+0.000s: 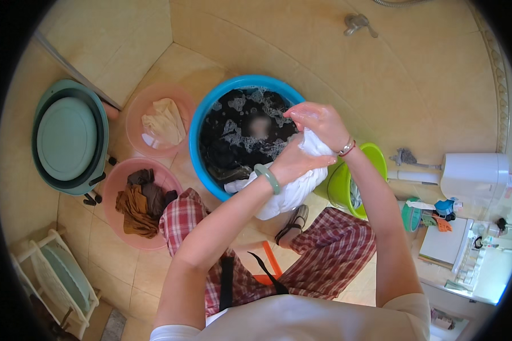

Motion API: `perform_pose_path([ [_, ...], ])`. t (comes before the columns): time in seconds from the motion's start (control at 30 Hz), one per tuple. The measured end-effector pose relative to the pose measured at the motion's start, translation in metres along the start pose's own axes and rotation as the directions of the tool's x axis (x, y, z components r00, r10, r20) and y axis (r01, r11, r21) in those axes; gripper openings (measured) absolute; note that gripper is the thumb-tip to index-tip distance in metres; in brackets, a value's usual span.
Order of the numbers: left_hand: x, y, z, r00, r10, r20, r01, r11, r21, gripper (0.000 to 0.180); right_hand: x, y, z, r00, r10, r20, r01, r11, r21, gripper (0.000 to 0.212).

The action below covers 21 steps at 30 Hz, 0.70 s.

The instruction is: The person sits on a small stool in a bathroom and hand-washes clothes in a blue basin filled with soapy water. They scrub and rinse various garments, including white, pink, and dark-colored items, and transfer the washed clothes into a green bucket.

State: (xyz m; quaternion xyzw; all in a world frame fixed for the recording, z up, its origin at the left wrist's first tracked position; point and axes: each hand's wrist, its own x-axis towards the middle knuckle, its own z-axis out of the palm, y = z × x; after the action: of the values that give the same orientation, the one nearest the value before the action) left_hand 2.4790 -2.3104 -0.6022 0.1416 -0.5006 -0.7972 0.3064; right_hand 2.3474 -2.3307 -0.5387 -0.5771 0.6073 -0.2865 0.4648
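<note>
A wet white cloth (pixel 293 196) hangs bunched over the right edge of the blue basin (pixel 195 162). My left hand (pixel 298 159), with a green bangle at its wrist, is closed round the cloth. Just above it, my right hand (pixel 320 124) grips the upper end of the same cloth, its fingers curled and wet. A red cord and a metal bracelet circle that wrist. In the basin, dark clothes (pixel 224 150) soak in dark water with patches of suds. What kind of garment the white cloth is, I cannot tell.
Left of the basin stand a pink basin (pixel 132 133) with cream cloth and another pink basin (pixel 111 219) with brown and dark clothes. A lime-green bucket (pixel 372 159) stands close on the right. A folded teal tub (pixel 68 136) and a white rack (pixel 40 256) are farther left.
</note>
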Motion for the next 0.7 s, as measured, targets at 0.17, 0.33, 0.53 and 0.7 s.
perform_pose_path([
  [0.17, 0.001, -0.013, -0.004, 0.957, -0.127, -0.26, 0.207, 0.927, 0.311, 0.065, 0.013, 0.016, 0.02, 0.987, -0.037, -0.159, 0.013, 0.989, -0.145, 0.027],
  [0.33, 0.004, -0.016, -0.007, 0.909, -0.186, -0.373, 0.359, 0.805, 0.472, 0.064, 0.024, 0.037, 0.035, 0.937, -0.095, -0.337, -0.004, 0.959, -0.282, 0.034],
  [0.53, 0.008, -0.036, -0.017, 0.868, -0.224, -0.444, 0.451, 0.731, 0.512, 0.064, 0.038, 0.048, 0.046, 0.922, -0.119, -0.368, -0.109, 0.833, -0.542, 0.037],
  [0.7, 0.014, -0.055, -0.02, 0.851, -0.116, -0.512, 0.408, 0.759, 0.507, 0.069, 0.043, 0.065, 0.047, 0.907, -0.127, -0.401, -0.089, 0.874, -0.478, 0.035],
])
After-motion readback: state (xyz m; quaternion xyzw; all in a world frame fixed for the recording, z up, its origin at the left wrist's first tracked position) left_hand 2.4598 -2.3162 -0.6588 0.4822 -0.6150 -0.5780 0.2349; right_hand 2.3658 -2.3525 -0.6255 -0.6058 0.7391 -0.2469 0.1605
